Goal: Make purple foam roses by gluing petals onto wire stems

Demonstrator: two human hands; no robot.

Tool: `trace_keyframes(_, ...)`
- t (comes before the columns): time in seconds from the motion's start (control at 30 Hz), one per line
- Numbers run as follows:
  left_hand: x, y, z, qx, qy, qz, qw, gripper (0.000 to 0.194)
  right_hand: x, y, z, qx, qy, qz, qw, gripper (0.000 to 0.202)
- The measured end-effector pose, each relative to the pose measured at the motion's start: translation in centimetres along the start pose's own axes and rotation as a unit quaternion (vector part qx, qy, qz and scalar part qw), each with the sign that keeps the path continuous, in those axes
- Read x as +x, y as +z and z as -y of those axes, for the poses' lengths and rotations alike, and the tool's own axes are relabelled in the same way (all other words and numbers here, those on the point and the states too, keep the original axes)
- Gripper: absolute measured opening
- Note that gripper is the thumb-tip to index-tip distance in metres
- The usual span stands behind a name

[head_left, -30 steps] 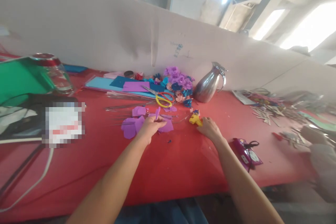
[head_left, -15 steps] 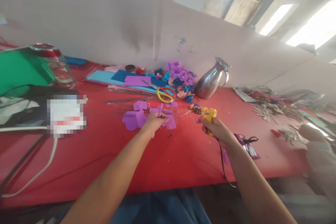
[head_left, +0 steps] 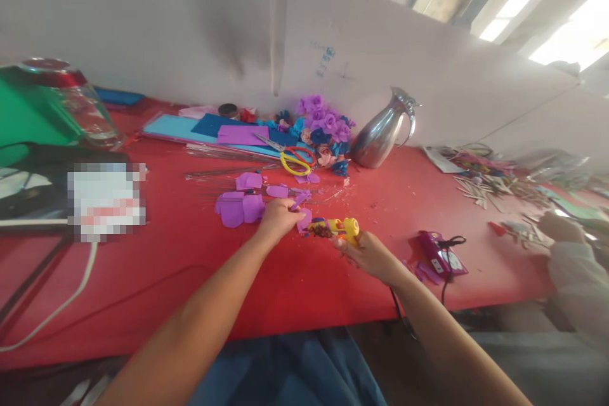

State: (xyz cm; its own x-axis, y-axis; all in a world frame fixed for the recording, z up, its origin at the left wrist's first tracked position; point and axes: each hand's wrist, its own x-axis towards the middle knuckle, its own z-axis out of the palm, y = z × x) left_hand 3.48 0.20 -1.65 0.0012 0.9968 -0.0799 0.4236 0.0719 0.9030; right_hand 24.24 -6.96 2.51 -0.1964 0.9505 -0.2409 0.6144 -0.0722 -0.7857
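Observation:
My left hand [head_left: 280,218] pinches a small purple petal [head_left: 299,200] near the table's middle. In my right hand [head_left: 358,250] is a yellow glue gun [head_left: 351,227], its dirty nozzle end pointing left, close to a purple piece [head_left: 304,221] beside my left fingertips. Left of my left hand, several purple paper petals [head_left: 232,209] and thin wires [head_left: 204,196] lie on the red table. Scissors [head_left: 295,163] with red and yellow handles rest behind them, partly on coloured paper sheets [head_left: 242,135].
Finished paper flowers [head_left: 323,119] and a metal jug [head_left: 380,133] stand by the wall. A glass jar [head_left: 85,108] is at left, a purple box [head_left: 440,254] with a cord at right. Another person's sleeve [head_left: 578,273] shows at far right, near wooden sticks [head_left: 490,187].
My right hand has brought the glue gun left, close to my left hand. The small petal in my left hand is now raised upright. The view has shifted slightly.

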Motion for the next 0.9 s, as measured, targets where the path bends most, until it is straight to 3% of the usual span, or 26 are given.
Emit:
trace_keyframes(0.3, 0.2, 0.0, 0.4, 0.033, 0.013, 0.016, 0.999, 0.012, 0.5, 0.5, -0.4, -0.027, 0.016, 0.021, 0.999, 0.046)
trace_keyframes(0.9, -0.2, -0.5, -0.6, 0.045, -0.002, 0.043, 0.998, 0.008, 0.6, -0.6, -1.2, -0.049, 0.049, -0.030, 0.997, 0.046)
